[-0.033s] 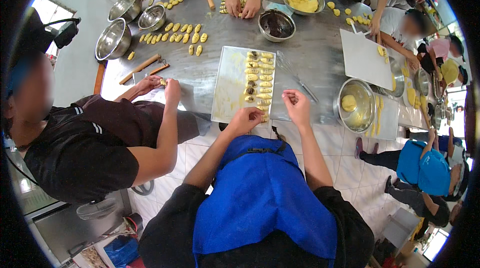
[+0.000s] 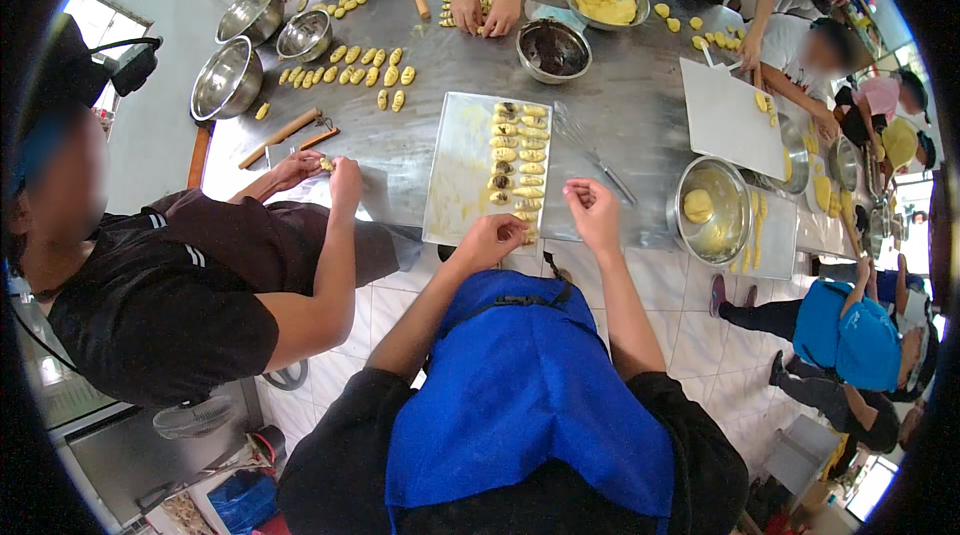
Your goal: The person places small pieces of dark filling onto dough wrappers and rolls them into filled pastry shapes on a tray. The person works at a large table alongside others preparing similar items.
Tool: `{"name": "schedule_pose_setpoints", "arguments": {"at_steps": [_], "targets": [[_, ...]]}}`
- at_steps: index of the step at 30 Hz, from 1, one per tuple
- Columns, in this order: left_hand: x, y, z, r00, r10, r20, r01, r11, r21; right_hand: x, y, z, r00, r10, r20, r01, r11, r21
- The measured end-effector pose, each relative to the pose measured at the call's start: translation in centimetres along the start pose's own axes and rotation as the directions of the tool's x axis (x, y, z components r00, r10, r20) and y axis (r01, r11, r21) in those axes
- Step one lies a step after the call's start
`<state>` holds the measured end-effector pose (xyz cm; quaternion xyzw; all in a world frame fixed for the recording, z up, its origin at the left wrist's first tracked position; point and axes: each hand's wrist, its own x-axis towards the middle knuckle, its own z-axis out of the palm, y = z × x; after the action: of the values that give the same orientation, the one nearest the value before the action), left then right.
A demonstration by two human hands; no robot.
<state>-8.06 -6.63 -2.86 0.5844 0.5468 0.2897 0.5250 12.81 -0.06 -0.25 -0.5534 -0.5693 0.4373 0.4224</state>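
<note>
A white rectangular tray (image 2: 455, 170) lies at the table's near edge in front of me. Two rows of small yellow oval dough pieces (image 2: 531, 168) run down its right side, scored across the top; a few carry dark brown patches. My left hand (image 2: 492, 241) is over the tray's near end, its fingers curled against a dough piece at the bottom of the rows. The fingertips partly cover that piece. To the right of the tray, my right hand (image 2: 596, 215) is raised with thumb and fingers pinched together. Whatever the pinch holds, if anything, is too small to make out.
A whisk (image 2: 610, 178) lies right of the tray. A steel bowl with dough (image 2: 712, 210) stands farther right. Beyond the tray is a bowl of dark filling (image 2: 553, 50). At left a co-worker (image 2: 180, 305) shapes a small piece; other people's hands (image 2: 485, 13) work across the table.
</note>
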Motion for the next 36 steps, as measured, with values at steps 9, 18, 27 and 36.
{"name": "schedule_pose_setpoints", "arguments": {"at_steps": [9,18,27,36], "targets": [[-1.4,-0.9,-1.4,0.999,-0.041,0.036,0.04,0.999,0.014,-1.4,0.7,1.8,0.999,0.044,-0.007,-0.044,0.999,-0.004],[-1.8,-2.6,-1.9,0.996,0.003,0.089,-0.001,1.0,-0.015,-4.8,2.2,2.9,0.994,0.103,-0.045,-0.102,0.995,0.01],[-1.7,-2.9,-0.6,0.995,0.005,0.102,0.0,0.999,-0.051,-4.8,2.2,1.8,0.993,0.082,-0.082,-0.077,0.995,0.059],[-1.4,-2.7,0.2,0.98,-0.038,0.194,0.041,0.999,-0.011,-6.3,2.7,0.4,0.987,0.117,-0.107,-0.106,0.989,0.104]]}}
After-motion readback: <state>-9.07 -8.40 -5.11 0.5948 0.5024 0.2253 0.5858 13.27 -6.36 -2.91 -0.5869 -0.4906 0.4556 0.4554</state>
